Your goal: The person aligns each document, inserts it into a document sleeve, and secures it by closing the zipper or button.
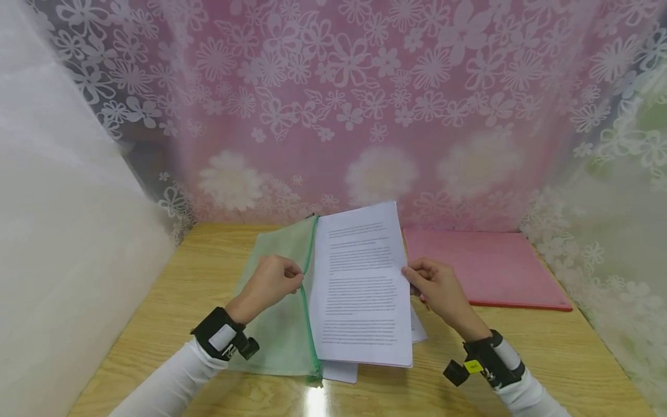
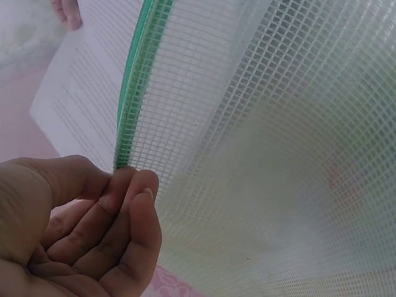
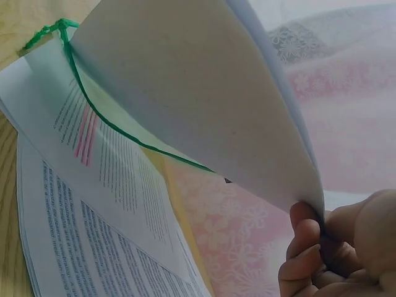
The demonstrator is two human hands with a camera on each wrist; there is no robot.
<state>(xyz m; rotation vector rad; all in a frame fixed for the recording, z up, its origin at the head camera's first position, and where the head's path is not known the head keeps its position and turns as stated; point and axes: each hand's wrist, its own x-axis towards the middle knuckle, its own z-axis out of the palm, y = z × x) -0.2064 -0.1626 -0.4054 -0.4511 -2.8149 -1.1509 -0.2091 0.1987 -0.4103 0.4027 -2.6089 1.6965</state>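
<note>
A green mesh zip pouch (image 1: 278, 336) lies on the left of the table with its zipped edge open toward the right. My left hand (image 1: 275, 282) pinches that edge between thumb and fingers, lifting it; the mesh and green zip (image 2: 130, 105) show close up in the left wrist view. My right hand (image 1: 435, 286) pinches the right edge of a stack of printed sheets (image 1: 359, 289), whose left side sits at the pouch's mouth. From the right wrist view the stack's blank back (image 3: 198, 80) is seen, tilted up. Below it lie other printed pages (image 3: 86, 229), some with pink-marked lines.
A pink pouch or folder (image 1: 490, 269) with a red edge lies flat at the back right of the wooden table (image 1: 208, 255). Behind the table hangs a pink floral curtain (image 1: 312, 116), with pale sheeting (image 1: 68, 202) at the left side.
</note>
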